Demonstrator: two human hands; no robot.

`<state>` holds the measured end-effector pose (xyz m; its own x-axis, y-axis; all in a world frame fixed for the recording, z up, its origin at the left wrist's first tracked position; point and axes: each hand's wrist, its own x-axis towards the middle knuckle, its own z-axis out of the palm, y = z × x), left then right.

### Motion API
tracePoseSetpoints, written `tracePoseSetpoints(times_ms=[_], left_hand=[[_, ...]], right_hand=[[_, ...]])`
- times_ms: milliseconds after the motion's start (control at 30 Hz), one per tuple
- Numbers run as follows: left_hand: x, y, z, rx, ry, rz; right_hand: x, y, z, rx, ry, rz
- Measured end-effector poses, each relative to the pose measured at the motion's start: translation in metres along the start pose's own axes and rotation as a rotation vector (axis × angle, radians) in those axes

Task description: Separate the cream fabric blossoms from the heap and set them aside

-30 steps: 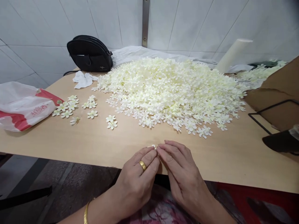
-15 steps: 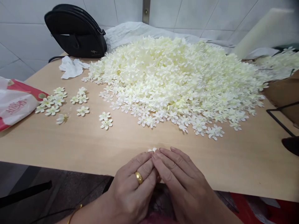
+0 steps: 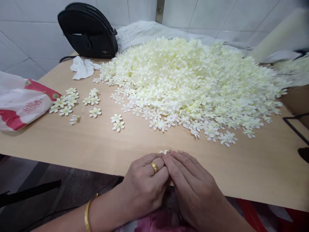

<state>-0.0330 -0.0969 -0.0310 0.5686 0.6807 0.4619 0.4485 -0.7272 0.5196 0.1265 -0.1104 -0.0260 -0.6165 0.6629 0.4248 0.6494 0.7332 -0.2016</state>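
Observation:
My left hand (image 3: 148,177), with a gold ring and bangle, and my right hand (image 3: 193,180) meet fingertip to fingertip near the table's front edge. Between them they pinch a small white artificial flower (image 3: 164,151); only some petals show past the fingertips, and the rest is hidden behind my fingers. Both hands are closed. Beyond them spreads a large heap of pale yellow-white artificial flowers (image 3: 183,83). Two loose flowers (image 3: 117,122) lie left of the heap, and a cluster of several more (image 3: 65,102) sits farther left.
A black bag (image 3: 89,35) stands at the back left, beside a crumpled white tissue (image 3: 83,67). At the left edge lies a red and white packet (image 3: 29,101). A dark metal frame (image 3: 295,129) is at the right, and a pale roll (image 3: 277,37) leans behind the heap.
The whole view has shifted, so things appear farther right. My fingers stay together on the flower; my left hand has turned slightly, and more of its forearm and bangle shows.

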Motion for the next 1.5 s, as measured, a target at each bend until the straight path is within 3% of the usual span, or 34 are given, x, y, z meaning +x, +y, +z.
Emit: tracePoseSetpoints(times_ms=[100,233,333,500,633,733,867,1000,1133,1267,1433,1500], left_hand=[[-0.002,-0.001,-0.001,-0.049,-0.017,-0.047],[-0.005,-0.002,-0.004,-0.137,0.061,-0.080],[-0.006,-0.001,-0.006,-0.048,0.078,-0.067],[-0.003,0.001,-0.005,0.157,-0.055,-0.106],[0.005,0.003,-0.003,0.283,-0.101,-0.171],[0.011,0.002,-0.001,0.380,-0.133,-0.146],[0.016,-0.001,0.002,0.461,-0.122,-0.064],[0.020,-0.004,0.005,0.430,-0.084,-0.124],[0.024,-0.007,0.008,0.408,-0.059,-0.199],[0.021,-0.009,0.003,0.348,0.064,-0.252],[0.004,-0.003,-0.005,0.293,0.112,-0.007],[-0.002,0.000,-0.005,0.324,0.099,0.028]], right_hand=[[-0.005,0.006,-0.001,0.200,-0.006,0.114],[-0.011,0.010,0.000,0.338,0.012,0.186],[-0.012,0.008,0.005,0.335,0.003,0.187],[-0.009,0.005,0.009,0.268,0.010,0.225],[-0.006,0.005,0.010,0.254,0.028,0.212],[-0.004,0.005,0.009,0.278,0.064,0.224],[-0.004,0.005,0.005,0.367,0.106,0.270],[-0.004,0.007,0.000,0.431,0.131,0.336],[-0.004,0.011,0.001,0.372,0.177,0.369],[-0.007,0.014,0.002,0.220,0.280,0.343],[-0.008,0.007,0.004,0.020,0.134,0.212],[-0.007,0.003,0.006,-0.061,0.053,0.183]])
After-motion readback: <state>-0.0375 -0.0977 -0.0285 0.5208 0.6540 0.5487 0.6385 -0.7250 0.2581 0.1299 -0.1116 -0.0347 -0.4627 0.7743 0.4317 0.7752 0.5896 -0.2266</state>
